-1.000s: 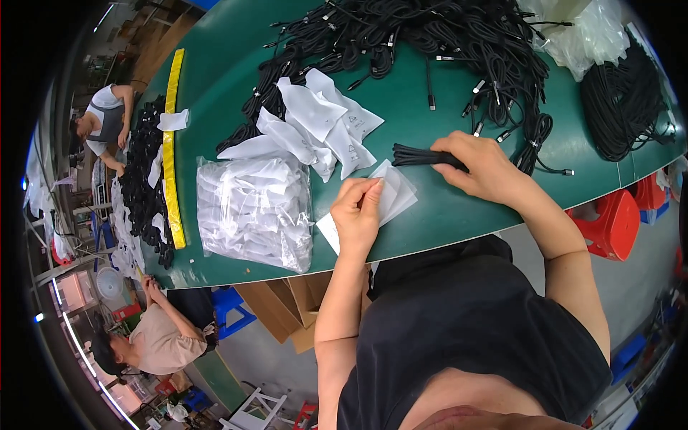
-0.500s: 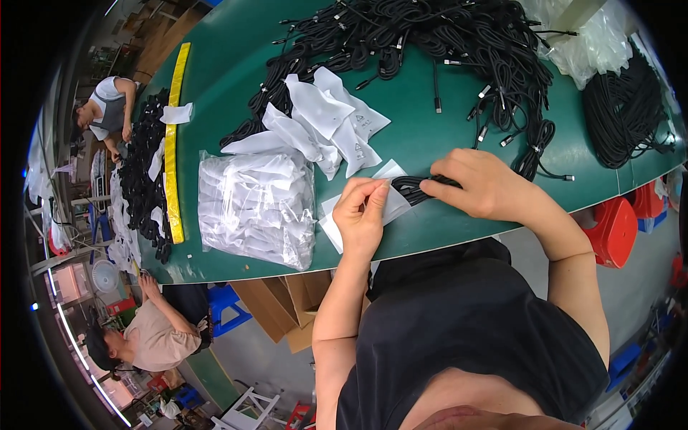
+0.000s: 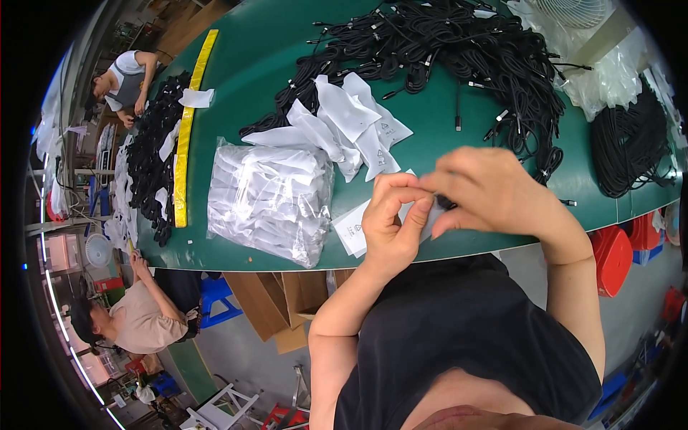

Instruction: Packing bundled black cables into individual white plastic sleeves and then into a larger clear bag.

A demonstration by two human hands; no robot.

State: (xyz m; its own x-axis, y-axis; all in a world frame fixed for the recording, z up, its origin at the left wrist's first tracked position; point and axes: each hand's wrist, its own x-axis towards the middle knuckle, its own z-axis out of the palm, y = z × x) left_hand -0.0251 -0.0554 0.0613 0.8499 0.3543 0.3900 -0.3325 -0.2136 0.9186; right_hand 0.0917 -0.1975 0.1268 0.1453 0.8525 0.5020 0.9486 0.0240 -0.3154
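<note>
Work at near edge of the green smooth-topped table (image 3: 276, 61), both bare hands close together over overlapping flat white pouches (image 3: 350, 231) with a small printed mark. Step in hand, as judged: the folded black cord-like cable bundle (image 3: 444, 202) is being worked in at a pouch mouth. To do it well: hold the lip firm at one corner so the mouth gapes, bring the bundle in end-on and in line with the pouch, and tuck any stray loop before pushing; thin film would likely crease or split if forced at a slant. Fingers, left hand (image 3: 393, 228): thumb and forefinger brought together in a pinch, apparently on the lip of the top pouch; remaining fingers curled in; palm resting over the pouches. Fingers, right hand (image 3: 498, 192): thumb and fingertips parted moderately, arched over the bundle, slightly blurred; dark end shows in the gap, but whether the grip is firm or slackening cannot be told. Bundle location: between the two hands, above the right part of the pouches; most of it hidden by the right hand, so depth of entry not readable.
</note>
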